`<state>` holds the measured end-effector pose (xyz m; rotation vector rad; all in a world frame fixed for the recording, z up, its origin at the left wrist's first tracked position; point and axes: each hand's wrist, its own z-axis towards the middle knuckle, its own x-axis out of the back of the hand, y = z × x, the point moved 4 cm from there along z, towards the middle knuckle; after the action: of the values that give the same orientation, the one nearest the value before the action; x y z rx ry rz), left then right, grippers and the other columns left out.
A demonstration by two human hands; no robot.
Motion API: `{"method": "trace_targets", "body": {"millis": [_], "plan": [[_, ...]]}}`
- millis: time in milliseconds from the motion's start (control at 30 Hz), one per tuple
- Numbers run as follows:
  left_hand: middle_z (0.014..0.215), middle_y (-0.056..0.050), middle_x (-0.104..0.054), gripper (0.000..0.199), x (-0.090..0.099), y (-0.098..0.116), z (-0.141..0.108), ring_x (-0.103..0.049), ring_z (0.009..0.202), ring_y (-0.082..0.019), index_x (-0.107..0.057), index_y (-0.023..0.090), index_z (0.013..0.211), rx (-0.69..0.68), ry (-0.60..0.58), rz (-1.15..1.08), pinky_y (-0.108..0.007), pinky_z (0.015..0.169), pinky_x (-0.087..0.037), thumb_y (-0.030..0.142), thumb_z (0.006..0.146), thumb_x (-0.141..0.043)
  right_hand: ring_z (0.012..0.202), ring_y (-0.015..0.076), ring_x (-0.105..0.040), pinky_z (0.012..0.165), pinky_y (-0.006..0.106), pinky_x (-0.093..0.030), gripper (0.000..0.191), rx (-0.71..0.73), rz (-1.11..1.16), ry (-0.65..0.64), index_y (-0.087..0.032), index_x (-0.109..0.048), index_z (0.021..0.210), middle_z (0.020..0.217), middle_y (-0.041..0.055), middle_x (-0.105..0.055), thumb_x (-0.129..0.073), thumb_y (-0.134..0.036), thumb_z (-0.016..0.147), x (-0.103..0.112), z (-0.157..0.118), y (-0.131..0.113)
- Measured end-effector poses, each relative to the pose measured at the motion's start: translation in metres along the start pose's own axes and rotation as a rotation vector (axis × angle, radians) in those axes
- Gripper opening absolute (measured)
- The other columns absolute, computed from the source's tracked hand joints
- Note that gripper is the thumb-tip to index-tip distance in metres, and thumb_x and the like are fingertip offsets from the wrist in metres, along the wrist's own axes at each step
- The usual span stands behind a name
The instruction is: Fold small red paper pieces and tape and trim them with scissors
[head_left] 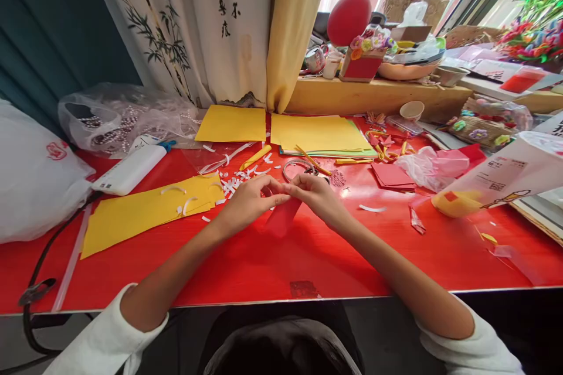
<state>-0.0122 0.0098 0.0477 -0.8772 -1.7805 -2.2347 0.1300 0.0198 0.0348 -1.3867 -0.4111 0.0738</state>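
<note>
My left hand (pixel 253 196) and my right hand (pixel 317 194) meet over the middle of the red table, thumbs and fingertips pinched together at the top of a piece of red paper (pixel 282 218). The paper hangs down below the fingers, and its red nearly blends with the tabletop. Its upper edge is hidden by my fingers. Just beyond my hands lie scissors (pixel 299 169), their ring handles partly covered by my right hand. White paper scraps (pixel 233 184) are strewn beside my left hand. A yellow pen-like stick (pixel 255 157) rests behind them.
Yellow paper strips (pixel 145 208) lie at left, near a white power bank-like block (pixel 129 170). Yellow sheets (pixel 321 133) are stacked at the back. Red paper squares (pixel 392 177) and a tilted clear cup (pixel 497 173) stand at right. A white plastic bag (pixel 39 173) fills the left edge.
</note>
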Motion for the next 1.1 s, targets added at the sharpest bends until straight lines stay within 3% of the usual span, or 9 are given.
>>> {"method": "trace_targets", "body": {"millis": [167,367,567,633,700,767,833,933,1100], "plan": [[0.072,0.001,-0.056,0.027,-0.001,-0.004,0.001,-0.048,0.068,-0.011,-0.058,0.016,0.071,0.045,0.005,-0.056,-0.023,0.063,-0.035,0.041,0.079,-0.057,0.060,0.0098,-0.041,0.054,0.023,-0.029,0.034,0.017,0.008,-0.014,-0.015,-0.053,0.067,0.063,-0.0015,-0.049,-0.060,-0.047,0.077,0.006,0.002,-0.007],[0.071,0.001,-0.057,0.027,-0.003,-0.007,0.002,-0.050,0.069,-0.012,-0.058,0.015,0.072,0.053,-0.028,-0.152,-0.023,0.065,-0.038,0.041,0.076,-0.059,0.064,0.0109,-0.043,0.059,0.024,-0.033,0.025,0.126,-0.101,-0.051,-0.015,-0.054,0.070,0.068,0.0001,-0.052,-0.054,-0.037,0.082,0.004,0.000,-0.013],[0.065,0.001,-0.054,0.025,-0.005,-0.006,0.001,-0.047,0.064,-0.011,-0.056,0.015,0.065,0.076,-0.074,-0.208,-0.024,0.063,-0.036,0.038,0.073,-0.061,0.060,0.0110,-0.045,0.054,0.023,-0.035,0.023,0.039,-0.052,0.175,-0.017,-0.055,0.070,0.063,-0.0017,-0.049,-0.053,-0.037,0.081,0.045,0.013,-0.001],[0.065,0.002,-0.053,0.025,-0.007,-0.005,-0.001,-0.046,0.064,-0.010,-0.054,0.015,0.063,0.082,-0.117,-0.216,-0.024,0.063,-0.036,0.037,0.073,-0.062,0.058,0.0109,-0.044,0.052,0.023,-0.033,0.021,0.056,-0.056,0.346,-0.016,-0.055,0.067,0.062,-0.0017,-0.048,-0.056,-0.035,0.078,0.068,0.016,0.002],[0.067,0.002,-0.053,0.026,-0.005,-0.003,-0.001,-0.047,0.066,-0.011,-0.054,0.015,0.065,0.074,-0.096,-0.207,-0.024,0.065,-0.036,0.038,0.075,-0.061,0.058,0.0098,-0.042,0.054,0.023,-0.032,0.020,0.067,-0.036,0.433,-0.015,-0.056,0.064,0.061,-0.0019,-0.047,-0.057,-0.031,0.077,0.083,0.017,0.002],[0.074,0.001,-0.056,0.026,0.000,-0.001,-0.001,-0.048,0.071,-0.012,-0.057,0.016,0.073,0.045,0.017,-0.156,-0.025,0.068,-0.037,0.041,0.078,-0.057,0.057,0.0099,-0.043,0.054,0.023,-0.032,0.021,0.038,-0.014,0.370,-0.015,-0.057,0.065,0.061,-0.0015,-0.048,-0.058,-0.032,0.076,0.083,0.017,0.000],[0.085,-0.001,-0.060,0.028,0.003,0.001,0.000,-0.051,0.079,-0.013,-0.060,0.017,0.084,0.020,0.105,-0.111,-0.025,0.073,-0.037,0.044,0.081,-0.053,0.058,0.0108,-0.045,0.054,0.023,-0.033,0.024,0.020,-0.028,0.204,-0.015,-0.060,0.070,0.062,-0.0011,-0.050,-0.058,-0.037,0.077,0.069,0.015,-0.004],[0.093,-0.001,-0.063,0.030,-0.001,0.001,0.001,-0.053,0.083,-0.014,-0.062,0.019,0.090,0.013,0.055,-0.084,-0.025,0.075,-0.038,0.046,0.081,-0.053,0.061,0.0106,-0.045,0.056,0.023,-0.033,0.027,0.058,-0.099,0.012,-0.015,-0.061,0.070,0.064,-0.0012,-0.052,-0.058,-0.041,0.078,0.042,0.009,-0.010],[0.079,0.000,-0.060,0.029,-0.009,-0.005,0.001,-0.052,0.076,-0.014,-0.061,0.017,0.079,0.049,-0.026,-0.092,-0.024,0.072,-0.038,0.045,0.079,-0.055,0.058,0.0096,-0.041,0.053,0.023,-0.029,0.031,0.060,-0.163,-0.121,-0.015,-0.054,0.064,0.060,-0.0023,-0.048,-0.055,-0.041,0.081,0.016,0.002,-0.011]]}}
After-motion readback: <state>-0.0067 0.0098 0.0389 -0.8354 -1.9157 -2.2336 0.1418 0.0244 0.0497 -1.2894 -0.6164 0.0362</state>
